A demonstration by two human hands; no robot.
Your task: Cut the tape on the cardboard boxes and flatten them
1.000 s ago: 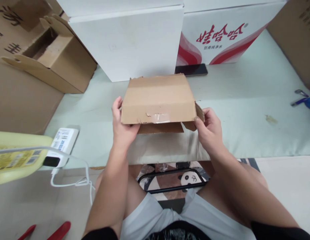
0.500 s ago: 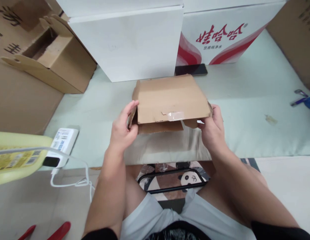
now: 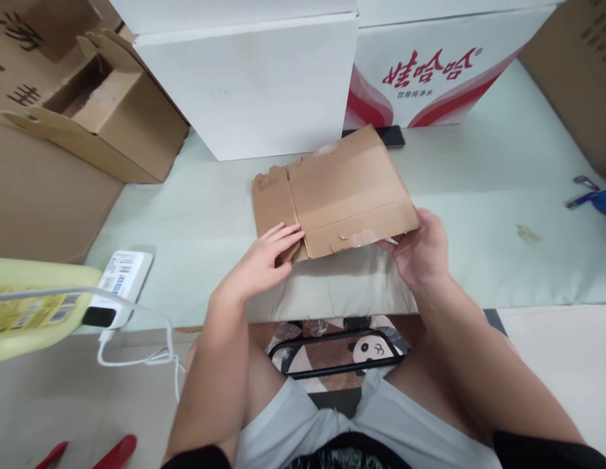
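A brown cardboard box (image 3: pixel 351 195), pressed nearly flat, lies aslant over the pale green cloth with its left flap (image 3: pixel 273 202) folded outward. Clear tape and small tears show along its front edge. My right hand (image 3: pixel 422 254) grips the box's front right corner, thumb and fingers closed around it. A small white piece (image 3: pixel 390 241) pokes out by those fingers; its kind cannot be made out. My left hand (image 3: pixel 261 260) rests on the flap near the front fold, its fingers stretched out and the thumb apart.
White cartons (image 3: pixel 263 91) stand behind, with a dark phone (image 3: pixel 393 136) at their base. An open brown box (image 3: pixel 131 117) is at left. Nearer are a white power bank (image 3: pixel 124 280) with a cable and a yellow container (image 3: pixel 34 306). Blue items (image 3: pixel 605 200) sit far right.
The box has gone from standing partly open to nearly flat and has turned, its left flap now spread outward. My left hand has shifted right and lower onto the flap; the right keeps its corner.
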